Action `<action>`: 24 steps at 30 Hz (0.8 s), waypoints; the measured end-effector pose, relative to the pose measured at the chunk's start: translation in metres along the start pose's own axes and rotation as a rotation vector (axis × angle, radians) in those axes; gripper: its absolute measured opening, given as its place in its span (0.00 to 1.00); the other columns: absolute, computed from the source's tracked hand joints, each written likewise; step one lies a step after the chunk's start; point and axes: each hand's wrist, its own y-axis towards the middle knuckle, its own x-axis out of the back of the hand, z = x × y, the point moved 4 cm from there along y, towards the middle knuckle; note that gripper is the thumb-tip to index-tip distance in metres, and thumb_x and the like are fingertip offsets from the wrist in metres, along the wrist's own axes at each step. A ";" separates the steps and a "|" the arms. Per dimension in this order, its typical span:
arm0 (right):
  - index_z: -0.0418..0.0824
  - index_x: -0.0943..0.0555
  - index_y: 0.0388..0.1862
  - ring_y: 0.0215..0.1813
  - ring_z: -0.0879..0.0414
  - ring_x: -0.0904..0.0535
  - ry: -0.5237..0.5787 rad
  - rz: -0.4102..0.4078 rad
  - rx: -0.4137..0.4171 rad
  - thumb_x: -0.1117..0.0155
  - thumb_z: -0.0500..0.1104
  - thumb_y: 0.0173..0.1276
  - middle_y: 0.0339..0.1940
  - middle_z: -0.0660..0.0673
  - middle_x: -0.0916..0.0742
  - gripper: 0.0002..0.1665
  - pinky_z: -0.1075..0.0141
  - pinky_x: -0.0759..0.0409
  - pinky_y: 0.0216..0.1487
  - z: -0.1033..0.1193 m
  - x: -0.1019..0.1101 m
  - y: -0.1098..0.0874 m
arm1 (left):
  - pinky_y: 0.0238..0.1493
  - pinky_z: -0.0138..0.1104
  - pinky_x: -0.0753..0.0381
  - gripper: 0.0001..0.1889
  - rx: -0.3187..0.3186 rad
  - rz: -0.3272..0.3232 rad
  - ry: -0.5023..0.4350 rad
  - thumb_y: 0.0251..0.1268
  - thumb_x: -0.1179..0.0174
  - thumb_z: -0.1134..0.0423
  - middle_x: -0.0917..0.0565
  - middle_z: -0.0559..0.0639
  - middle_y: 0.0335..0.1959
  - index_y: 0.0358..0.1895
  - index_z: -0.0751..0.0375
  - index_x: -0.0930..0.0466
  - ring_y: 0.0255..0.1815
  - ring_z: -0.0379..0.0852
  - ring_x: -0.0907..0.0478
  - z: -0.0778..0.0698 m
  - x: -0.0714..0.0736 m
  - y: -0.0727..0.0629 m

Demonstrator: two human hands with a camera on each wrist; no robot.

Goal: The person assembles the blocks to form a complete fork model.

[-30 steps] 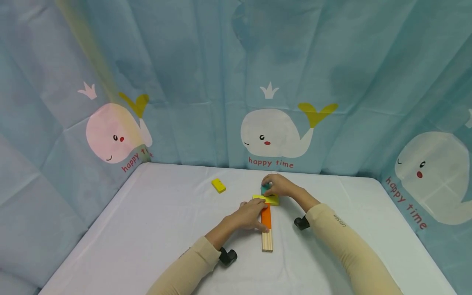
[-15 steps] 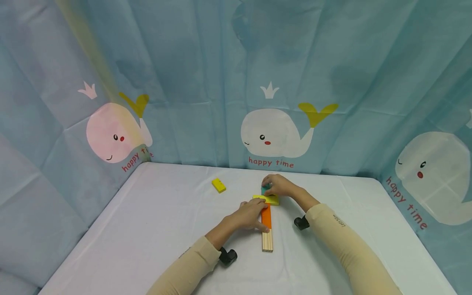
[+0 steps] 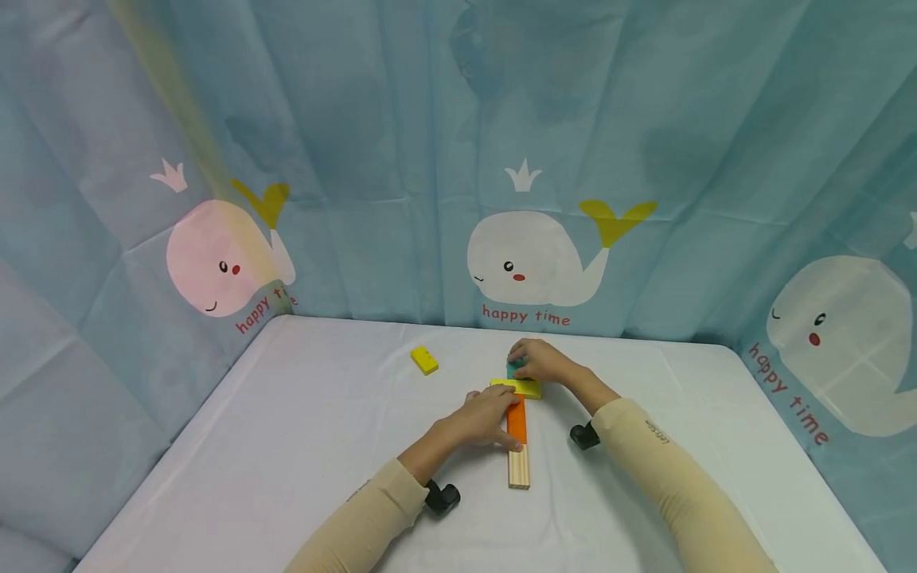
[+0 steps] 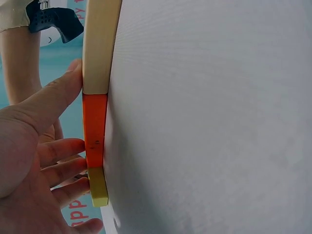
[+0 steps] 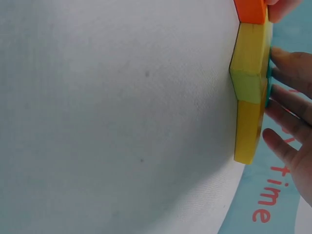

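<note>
In the head view a row of blocks runs away from me: a plain wooden block [image 3: 519, 469], an orange block [image 3: 517, 423], a yellow block [image 3: 528, 389] set crosswise, and a teal block [image 3: 512, 370] at the far end. My left hand [image 3: 481, 420] lies over the row from the left, its fingertips on the orange and yellow blocks and its thumb at the wooden one. My right hand [image 3: 543, 362] pinches the teal block between thumb and fingers. A golden-yellow block [image 5: 247, 131] shows past the crosswise one in the right wrist view, under that hand.
Another yellow block [image 3: 425, 360] lies apart, to the back left of the row. Everything rests on a white-covered table [image 3: 301, 430]. A light blue curtain [image 3: 387, 263] printed with whales hangs behind the far edge and along the sides.
</note>
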 end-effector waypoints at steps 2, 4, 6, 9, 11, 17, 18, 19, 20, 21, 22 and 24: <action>0.37 0.15 0.51 0.63 0.43 0.24 0.008 -0.006 -0.013 0.32 0.40 0.65 0.59 0.39 0.17 0.17 0.48 0.27 0.67 -0.001 0.000 0.001 | 0.70 0.52 0.38 0.43 0.000 -0.001 0.000 0.48 0.28 0.39 0.35 0.48 0.74 0.68 0.53 0.30 0.76 0.45 0.41 0.001 0.000 0.000; 0.37 0.15 0.51 0.62 0.43 0.24 0.014 -0.010 -0.024 0.32 0.40 0.64 0.59 0.39 0.17 0.17 0.49 0.27 0.67 -0.002 -0.001 0.002 | 0.70 0.52 0.38 0.43 -0.003 -0.003 -0.003 0.48 0.28 0.39 0.34 0.48 0.74 0.68 0.54 0.30 0.76 0.46 0.41 0.001 0.001 0.000; 0.37 0.15 0.51 0.62 0.43 0.23 0.014 -0.016 -0.027 0.32 0.40 0.64 0.59 0.40 0.17 0.16 0.49 0.27 0.66 -0.003 -0.001 0.002 | 0.70 0.52 0.38 0.43 -0.006 -0.005 -0.005 0.48 0.28 0.39 0.34 0.48 0.74 0.68 0.54 0.30 0.76 0.46 0.41 0.001 0.000 0.001; 0.37 0.15 0.50 0.61 0.43 0.23 0.008 -0.024 -0.026 0.31 0.40 0.63 0.58 0.40 0.17 0.16 0.48 0.27 0.66 -0.004 -0.002 0.001 | 0.70 0.53 0.38 0.43 -0.007 -0.002 -0.007 0.48 0.28 0.40 0.35 0.48 0.74 0.68 0.53 0.31 0.76 0.45 0.41 0.001 0.000 0.001; 0.37 0.14 0.50 0.61 0.43 0.23 0.003 -0.031 -0.022 0.31 0.40 0.64 0.58 0.40 0.17 0.16 0.48 0.27 0.66 -0.004 -0.002 0.001 | 0.70 0.53 0.38 0.43 -0.006 -0.002 -0.004 0.48 0.28 0.40 0.35 0.48 0.74 0.68 0.53 0.31 0.76 0.45 0.41 0.001 -0.001 0.001; 0.37 0.14 0.50 0.62 0.43 0.23 0.008 -0.043 -0.018 0.32 0.41 0.64 0.58 0.40 0.17 0.16 0.47 0.28 0.67 -0.003 -0.003 -0.001 | 0.70 0.52 0.38 0.43 -0.003 0.001 0.001 0.48 0.28 0.40 0.34 0.47 0.73 0.68 0.53 0.30 0.76 0.45 0.41 0.000 -0.001 0.000; 0.37 0.14 0.50 0.62 0.43 0.23 0.006 -0.043 -0.015 0.32 0.41 0.64 0.58 0.40 0.17 0.16 0.47 0.28 0.67 -0.003 -0.003 -0.002 | 0.70 0.51 0.38 0.43 -0.003 0.002 0.002 0.48 0.28 0.40 0.34 0.47 0.74 0.68 0.53 0.30 0.76 0.45 0.41 0.000 -0.002 0.000; 0.37 0.14 0.50 0.62 0.43 0.23 0.004 -0.044 -0.013 0.32 0.40 0.64 0.58 0.40 0.17 0.16 0.47 0.28 0.67 -0.003 -0.003 -0.002 | 0.70 0.51 0.37 0.43 -0.004 0.001 0.004 0.48 0.28 0.39 0.34 0.47 0.74 0.68 0.53 0.30 0.76 0.45 0.41 0.000 -0.002 0.000; 0.37 0.15 0.50 0.62 0.43 0.23 0.003 -0.043 -0.011 0.32 0.40 0.64 0.58 0.40 0.17 0.16 0.47 0.28 0.67 -0.002 -0.003 -0.002 | 0.70 0.52 0.37 0.43 -0.005 0.002 0.007 0.48 0.28 0.39 0.34 0.47 0.74 0.68 0.53 0.31 0.76 0.45 0.41 0.000 -0.001 0.000; 0.36 0.15 0.50 0.62 0.42 0.23 -0.003 -0.044 -0.008 0.32 0.40 0.64 0.58 0.39 0.17 0.16 0.47 0.29 0.67 -0.002 -0.003 -0.002 | 0.70 0.52 0.37 0.43 -0.006 0.003 0.008 0.48 0.28 0.39 0.35 0.47 0.74 0.68 0.53 0.31 0.76 0.45 0.41 0.000 -0.001 0.000; 0.36 0.15 0.50 0.62 0.42 0.23 -0.008 -0.044 -0.006 0.32 0.40 0.64 0.58 0.39 0.17 0.16 0.47 0.29 0.67 -0.002 -0.003 -0.002 | 0.70 0.52 0.37 0.43 -0.006 0.003 0.010 0.48 0.28 0.39 0.35 0.47 0.74 0.68 0.53 0.31 0.76 0.45 0.41 0.000 -0.001 0.000; 0.36 0.15 0.51 0.62 0.42 0.23 -0.018 -0.047 0.000 0.32 0.40 0.64 0.58 0.39 0.17 0.17 0.47 0.28 0.67 -0.002 -0.002 -0.002 | 0.70 0.52 0.38 0.43 -0.006 0.003 0.012 0.48 0.28 0.39 0.35 0.48 0.73 0.68 0.53 0.31 0.76 0.45 0.41 0.000 0.000 0.000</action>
